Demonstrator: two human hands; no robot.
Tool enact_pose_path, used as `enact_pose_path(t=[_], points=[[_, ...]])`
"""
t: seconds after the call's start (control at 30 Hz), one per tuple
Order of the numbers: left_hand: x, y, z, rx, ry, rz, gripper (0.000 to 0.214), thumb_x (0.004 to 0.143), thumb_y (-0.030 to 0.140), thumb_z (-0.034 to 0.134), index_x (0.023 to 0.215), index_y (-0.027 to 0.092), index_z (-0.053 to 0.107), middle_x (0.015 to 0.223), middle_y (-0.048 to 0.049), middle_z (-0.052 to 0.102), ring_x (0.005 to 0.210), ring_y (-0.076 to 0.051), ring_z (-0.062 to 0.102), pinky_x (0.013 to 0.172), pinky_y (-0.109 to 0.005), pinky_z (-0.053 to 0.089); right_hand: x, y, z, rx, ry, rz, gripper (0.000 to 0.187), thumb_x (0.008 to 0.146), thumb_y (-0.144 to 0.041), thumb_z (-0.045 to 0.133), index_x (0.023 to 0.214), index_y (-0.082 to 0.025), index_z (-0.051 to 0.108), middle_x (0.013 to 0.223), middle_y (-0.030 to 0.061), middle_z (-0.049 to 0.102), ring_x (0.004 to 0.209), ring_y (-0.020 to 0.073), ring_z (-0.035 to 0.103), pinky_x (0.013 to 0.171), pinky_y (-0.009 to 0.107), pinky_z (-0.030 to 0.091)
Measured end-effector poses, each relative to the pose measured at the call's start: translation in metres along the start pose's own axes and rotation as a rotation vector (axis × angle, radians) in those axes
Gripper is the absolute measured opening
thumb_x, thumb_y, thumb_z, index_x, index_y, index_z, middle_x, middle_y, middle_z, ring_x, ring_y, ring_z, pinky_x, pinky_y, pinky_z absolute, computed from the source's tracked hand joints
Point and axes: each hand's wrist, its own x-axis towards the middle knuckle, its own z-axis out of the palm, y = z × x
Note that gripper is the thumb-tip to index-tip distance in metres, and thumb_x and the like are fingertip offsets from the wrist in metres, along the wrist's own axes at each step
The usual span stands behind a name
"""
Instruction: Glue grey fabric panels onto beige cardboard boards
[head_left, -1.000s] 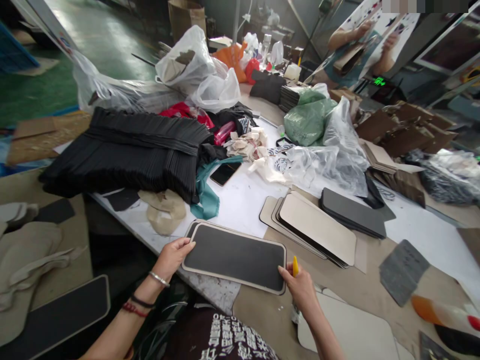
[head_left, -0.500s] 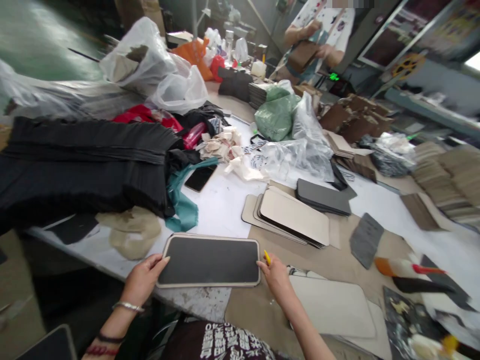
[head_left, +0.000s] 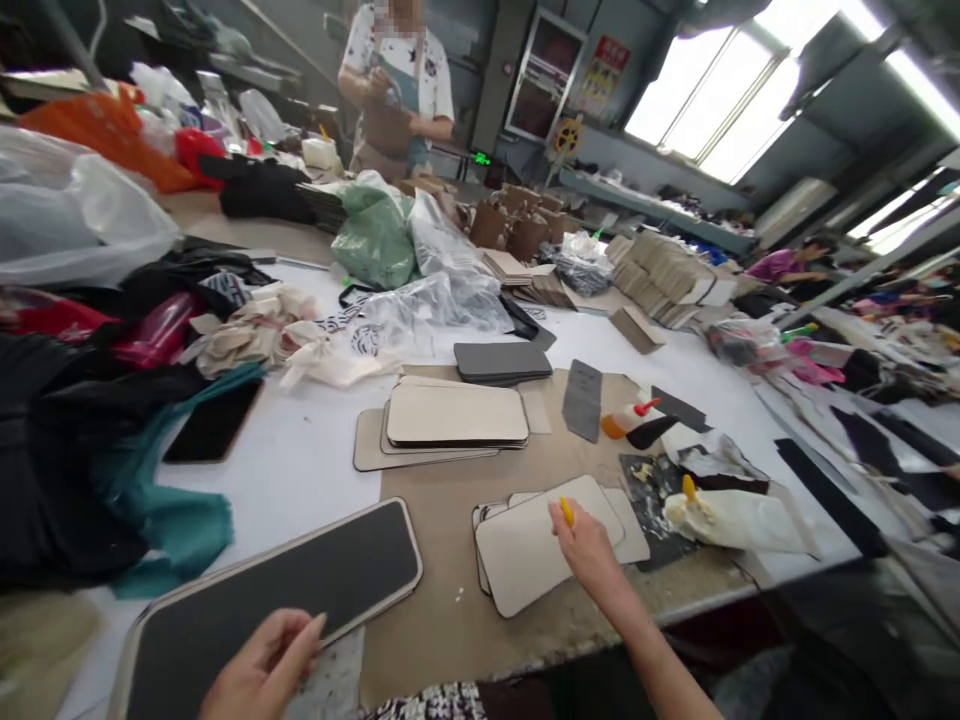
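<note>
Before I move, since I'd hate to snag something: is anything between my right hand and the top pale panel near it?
Nothing visible does: your right hand appears over the top pale panel. The yellow item is in that same hand. Whether the fingertips touch the panel, I cannot tell.

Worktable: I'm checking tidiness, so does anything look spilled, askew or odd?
Two things. The beige panels by the right hand sit askew, edges fanned out rather than aligned. Just right of them, a dark sheet is smeared with pale blotches, perhaps glue, so it looks spilled on.
</note>
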Motion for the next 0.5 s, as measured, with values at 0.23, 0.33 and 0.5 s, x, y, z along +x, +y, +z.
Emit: enact_pose_path(t=[0.23,0.33,0.5], points=[[0.005,0.044,0.138,0.046,-0.358,0.163,0.048,0.05,0.068,0.051,0.059,0.021,0.051,0.052,-0.0007,0.054,0.052,-0.017,0.052,0.05,-0.027,0.04,0.017,0.125,0.002,-0.132,0.011,0.272,0.03,0.088,-0.025,0.03,0.087,-0.01,0.056,0.081,0.0159,0.064,0.075,0.0216,0.061,0.062,0.028,0.038],[0.014,0.045,0.173,0.092,-0.359,0.121,0.052,0.046,0.069,0.052,0.063,0.02,0.053,0.056,-0.0024,0.057,0.052,-0.018,0.053,0.048,-0.028,0.04,0.02,0.15,0.013,-0.091,-0.009,0.296,0.027,0.087,-0.023,0.033,0.09,-0.01,0.056,0.087,0.0147,0.064,0.08,0.0197,0.061,0.064,0.026,0.038],[0.014,0.053,0.194,0.096,-0.276,0.118,0.05,0.05,0.069,0.05,0.06,0.02,0.05,0.048,0.0007,0.053,0.048,-0.017,0.051,0.046,-0.027,0.04,0.018,0.165,0.029,0.023,-0.048,0.266,0.022,0.086,-0.024,0.036,0.09,-0.014,0.056,0.088,0.0101,0.064,0.083,0.0179,0.06,0.066,0.024,0.038]])
